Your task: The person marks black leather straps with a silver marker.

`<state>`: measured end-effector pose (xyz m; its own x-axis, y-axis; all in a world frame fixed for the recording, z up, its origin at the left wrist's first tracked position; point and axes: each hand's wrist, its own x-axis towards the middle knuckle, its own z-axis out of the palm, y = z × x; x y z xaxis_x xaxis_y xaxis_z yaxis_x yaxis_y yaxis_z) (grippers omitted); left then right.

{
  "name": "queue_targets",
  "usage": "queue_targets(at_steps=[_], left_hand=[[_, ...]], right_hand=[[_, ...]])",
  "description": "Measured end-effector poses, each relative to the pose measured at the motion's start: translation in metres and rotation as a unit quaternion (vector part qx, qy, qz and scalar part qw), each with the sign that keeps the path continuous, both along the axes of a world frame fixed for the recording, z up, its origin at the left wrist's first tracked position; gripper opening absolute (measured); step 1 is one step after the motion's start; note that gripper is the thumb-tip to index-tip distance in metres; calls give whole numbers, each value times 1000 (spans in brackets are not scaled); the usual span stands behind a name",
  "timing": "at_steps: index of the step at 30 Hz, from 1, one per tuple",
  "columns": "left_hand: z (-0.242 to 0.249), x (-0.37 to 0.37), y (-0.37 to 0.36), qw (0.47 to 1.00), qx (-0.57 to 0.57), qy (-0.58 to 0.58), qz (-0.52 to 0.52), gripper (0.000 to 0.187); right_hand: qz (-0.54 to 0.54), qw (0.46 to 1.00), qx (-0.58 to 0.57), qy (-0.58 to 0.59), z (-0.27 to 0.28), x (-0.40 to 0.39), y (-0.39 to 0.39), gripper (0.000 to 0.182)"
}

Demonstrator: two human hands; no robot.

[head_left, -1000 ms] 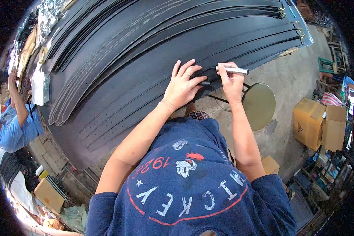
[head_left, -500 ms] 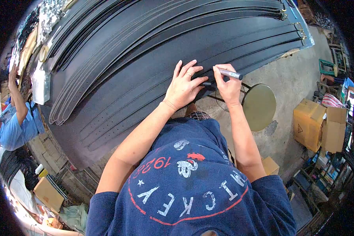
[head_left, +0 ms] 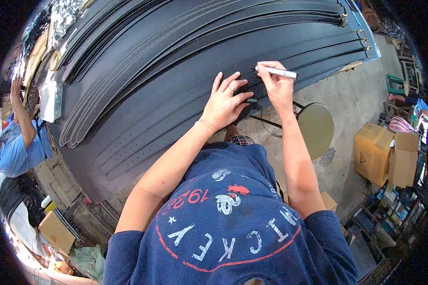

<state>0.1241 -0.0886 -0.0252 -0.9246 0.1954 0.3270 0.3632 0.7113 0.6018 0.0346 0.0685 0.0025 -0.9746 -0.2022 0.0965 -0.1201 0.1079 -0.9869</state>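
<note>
Black leather belts (head_left: 176, 85) reach the table's near edge; left hand (head_left: 223, 105) presses flat, open, there; right hand (head_left: 276, 85) pinches a silver marker (head_left: 277, 72), with bare floor (head_left: 356, 95) beside.

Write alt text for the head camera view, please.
A person's left hand presses flat on black leather belts spread over a table, while the right hand holds a silver marker above them. A round stool stands beside the table.

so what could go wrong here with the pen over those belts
The right hand holds a silver marker pen just above the black leather belts; a slip could leave a stray mark. The left hand pins only one spot near the table edge, so the nearest belt might shift or slide off.
</note>
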Motion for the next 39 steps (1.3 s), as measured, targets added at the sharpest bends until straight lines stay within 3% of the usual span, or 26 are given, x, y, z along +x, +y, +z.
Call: queue_targets(at_steps=[10,28,36,39], left_hand=[[0,0,0,1000,-8,-7,-2,34],[-1,0,0,1000,-11,-5,-5,36],[0,0,0,1000,-7,-12,-6,33],[-3,0,0,1000,-21,0,-2,35]], right_hand=[[33,994,106,4,-14,-13,-21,14],[-36,985,155,67,-6,-10,-39,15],[3,976,185,117,-4,-8,-43,17],[-13,982,174,70,-5,-12,-40,18]])
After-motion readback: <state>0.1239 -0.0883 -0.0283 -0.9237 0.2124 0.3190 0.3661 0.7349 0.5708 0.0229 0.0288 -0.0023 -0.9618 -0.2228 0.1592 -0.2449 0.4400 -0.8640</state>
